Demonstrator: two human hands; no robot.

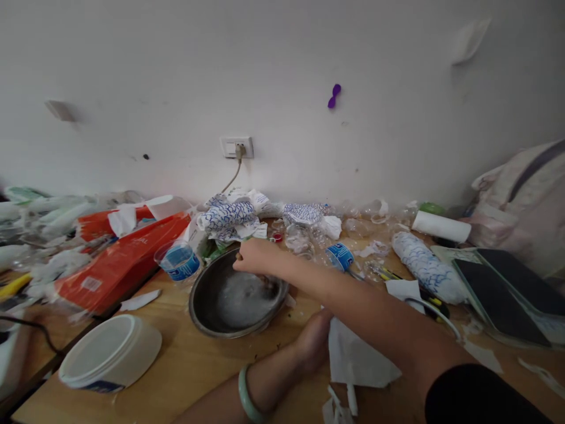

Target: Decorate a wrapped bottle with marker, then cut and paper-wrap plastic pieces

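Note:
My right hand (253,258) is closed in a fist over the rim of a dark metal bowl (194,315). Cloudy greyish-white liquid (247,294) sits in the bowl. Something brown shows by the fist and below it, but I cannot make out what it is. My left hand (314,340), with a pale green bangle (247,396) on its wrist, is under my right forearm. It touches the edge of a sheet of white paper (359,359). My forearm covers its fingers.
A white plastic tub (141,347) stands front left. An orange bag (128,265) and a cut clear bottle piece (179,262) lie behind it. Scale-patterned wrapped rolls (227,215), plastic bottles (353,227) and scissors (435,300) crowd the back and right, near dark-screened devices (498,300).

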